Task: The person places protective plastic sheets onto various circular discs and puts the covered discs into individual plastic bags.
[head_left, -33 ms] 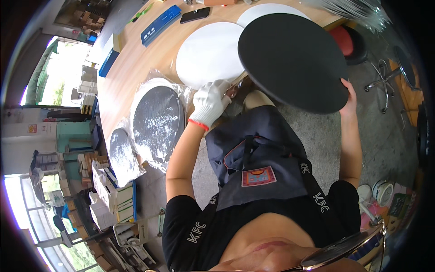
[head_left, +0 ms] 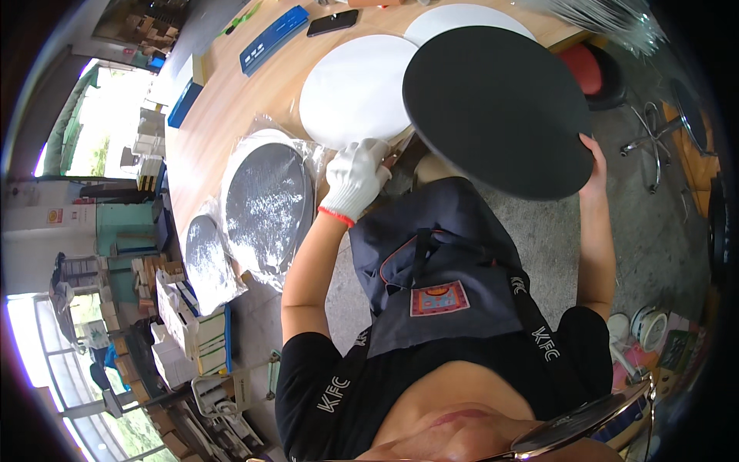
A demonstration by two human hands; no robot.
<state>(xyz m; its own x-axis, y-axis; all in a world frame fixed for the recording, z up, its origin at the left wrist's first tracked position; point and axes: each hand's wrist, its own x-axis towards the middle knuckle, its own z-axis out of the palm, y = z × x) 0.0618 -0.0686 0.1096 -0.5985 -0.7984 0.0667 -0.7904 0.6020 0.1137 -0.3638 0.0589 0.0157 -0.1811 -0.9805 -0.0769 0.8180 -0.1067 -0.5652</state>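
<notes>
A large flat black disc (head_left: 496, 112) is held raised and slanted by my bare right hand (head_left: 593, 168), which is closed on its right rim, thumb on the face. Its upper left side overlaps the white discs from above. My left hand (head_left: 354, 173), in a white knit glove with a red cuff, is closed at the table's near edge, just below the white disc (head_left: 358, 92). A small brownish bit shows beside its fingers; I cannot make out what it is. Left of the glove lies a dark disc (head_left: 267, 204) in clear plastic film.
The wooden table (head_left: 223, 108) carries a second white disc (head_left: 462, 19), a blue box (head_left: 273, 40), a phone (head_left: 332, 23) and a smaller wrapped disc (head_left: 206, 254). Clear plastic bags (head_left: 604, 19) hang over the far right corner. A red and black chair (head_left: 593, 73) stands on the right.
The black disc has tipped and dropped slightly toward me at its lower edge. My left hand has shifted a little toward me; my right hand stays on the rim.
</notes>
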